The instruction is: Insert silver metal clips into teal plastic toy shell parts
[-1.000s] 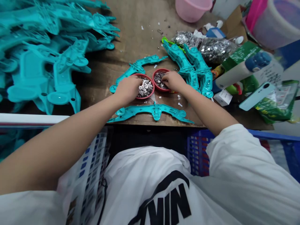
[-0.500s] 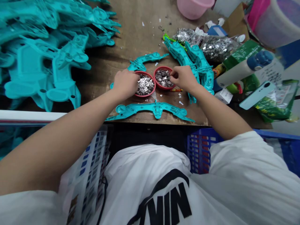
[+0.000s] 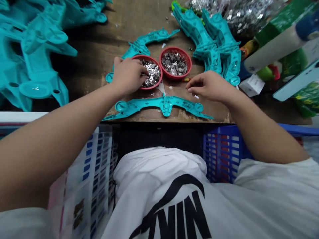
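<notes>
My left hand (image 3: 129, 75) reaches over the left red basket (image 3: 159, 79), its fingers curled down at the small shiny metal clips (image 3: 152, 73) inside. Whatever is between those fingertips is hidden. My right hand (image 3: 210, 87) is held above the table, to the right of the second red basket (image 3: 189, 68), thumb and fingers pinched together; anything in the pinch is too small to make out. That basket holds darker-looking metal pieces (image 3: 174, 63). In front of both baskets, along the table edge, lies an arched turquoise plastic part (image 3: 166, 105).
Another turquoise part (image 3: 147, 41) lies behind the left basket, and two more (image 3: 209, 43) stand at the right. Turquoise pieces (image 3: 42, 59) pile up at the left. A bottle (image 3: 274, 46), a small white box (image 3: 252, 84) and a phone (image 3: 299, 81) sit at far right. Below are plastic crates (image 3: 220, 152).
My right hand has come away from the right basket, moving toward me and to the right. My left hand stays at the left basket. The view has moved nearer to the table.
</notes>
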Action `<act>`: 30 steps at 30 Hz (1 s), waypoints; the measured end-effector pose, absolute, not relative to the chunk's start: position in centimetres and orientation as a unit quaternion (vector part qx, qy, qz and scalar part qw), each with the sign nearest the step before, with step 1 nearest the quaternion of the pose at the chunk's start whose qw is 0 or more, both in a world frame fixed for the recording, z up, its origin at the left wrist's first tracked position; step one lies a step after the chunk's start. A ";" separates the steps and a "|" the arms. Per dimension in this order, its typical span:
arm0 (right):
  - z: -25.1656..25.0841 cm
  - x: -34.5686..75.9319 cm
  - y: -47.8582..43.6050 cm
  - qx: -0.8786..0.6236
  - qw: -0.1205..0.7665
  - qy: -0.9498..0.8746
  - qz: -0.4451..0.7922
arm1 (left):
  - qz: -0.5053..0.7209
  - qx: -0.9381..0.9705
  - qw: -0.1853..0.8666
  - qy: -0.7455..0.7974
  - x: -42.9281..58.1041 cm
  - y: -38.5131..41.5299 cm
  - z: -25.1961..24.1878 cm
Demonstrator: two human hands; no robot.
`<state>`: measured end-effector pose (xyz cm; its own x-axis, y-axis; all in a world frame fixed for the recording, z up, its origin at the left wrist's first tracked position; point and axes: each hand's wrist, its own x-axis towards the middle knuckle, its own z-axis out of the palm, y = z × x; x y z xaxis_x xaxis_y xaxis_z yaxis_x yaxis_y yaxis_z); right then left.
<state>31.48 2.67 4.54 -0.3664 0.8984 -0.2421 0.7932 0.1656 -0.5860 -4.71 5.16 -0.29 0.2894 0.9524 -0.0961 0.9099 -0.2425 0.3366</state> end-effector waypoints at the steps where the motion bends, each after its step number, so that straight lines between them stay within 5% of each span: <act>1: 4.3 32.0 2.9 -0.557 0.071 -0.763 0.321 | 0.052 0.784 0.165 0.596 -4.5 4.9 0.2; 18: -2.1 34.9 4.2 -0.507 0.017 -0.755 0.416 | 0.012 0.795 0.125 0.593 -4.1 4.0 1.6; 30: -1.8 33.4 3.7 -0.569 0.043 -0.727 0.383 | -0.008 0.785 0.103 0.611 -3.5 3.7 2.1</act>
